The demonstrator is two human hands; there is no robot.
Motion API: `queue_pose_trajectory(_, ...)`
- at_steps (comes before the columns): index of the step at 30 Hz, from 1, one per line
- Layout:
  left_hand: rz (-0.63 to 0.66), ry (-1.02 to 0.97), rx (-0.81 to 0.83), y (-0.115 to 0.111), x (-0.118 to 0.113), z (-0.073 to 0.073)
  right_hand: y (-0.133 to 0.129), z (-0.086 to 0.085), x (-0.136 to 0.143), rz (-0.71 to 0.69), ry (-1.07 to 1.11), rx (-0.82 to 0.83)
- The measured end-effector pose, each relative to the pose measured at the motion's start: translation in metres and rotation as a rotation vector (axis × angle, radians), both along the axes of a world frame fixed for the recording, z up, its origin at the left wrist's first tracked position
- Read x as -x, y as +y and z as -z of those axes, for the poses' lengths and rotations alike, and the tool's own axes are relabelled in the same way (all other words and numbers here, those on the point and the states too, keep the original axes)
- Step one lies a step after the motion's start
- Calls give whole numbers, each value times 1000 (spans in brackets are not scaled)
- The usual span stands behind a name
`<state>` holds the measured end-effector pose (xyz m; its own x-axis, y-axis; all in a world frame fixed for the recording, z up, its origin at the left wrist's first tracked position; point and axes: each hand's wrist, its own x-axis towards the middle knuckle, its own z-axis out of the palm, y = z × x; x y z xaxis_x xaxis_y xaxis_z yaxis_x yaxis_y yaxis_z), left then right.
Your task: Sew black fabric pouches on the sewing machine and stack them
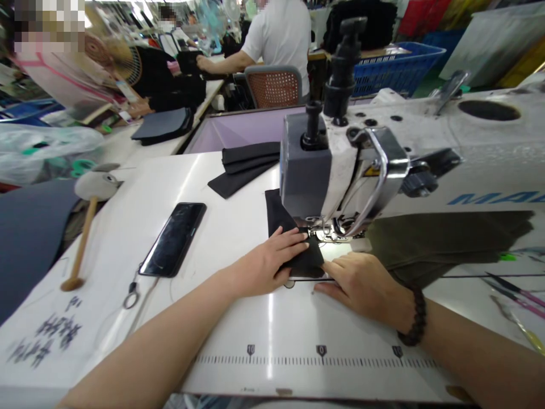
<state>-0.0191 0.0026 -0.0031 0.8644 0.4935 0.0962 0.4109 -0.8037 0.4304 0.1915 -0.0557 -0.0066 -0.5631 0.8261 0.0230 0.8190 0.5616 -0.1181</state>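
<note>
A small black fabric piece (304, 262) lies under the presser foot of the sewing machine (304, 170), its upper part reaching up beside the machine head. My left hand (266, 262) rests flat on the cloth's left side, fingers spread and pointing toward the needle area. Close to the cloth's lower right corner is my right hand (361, 284), with the index fingertip at the fabric edge and the thumb apart on the white table. Nothing shows between its thumb and index finger. A dark braided bracelet circles the right wrist.
A phone (174, 240), a wooden-handled tool (85, 244) and folded black cloth pieces (242, 166) lie left. Dark olive fabric (443, 241) and scissors (517, 292) are right. Beyond are a blue basket (392, 71), a chair (275, 88) and people working.
</note>
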Motion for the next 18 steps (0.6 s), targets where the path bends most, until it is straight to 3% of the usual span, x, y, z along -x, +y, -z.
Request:
queue_pose_trajectory(10, 151, 112, -52, 3, 2, 0, 0, 1, 0, -12, 20, -30)
queue_pose_trajectory(18, 160, 117, -80, 2, 3, 1, 1, 4, -1, -17, 32, -32)
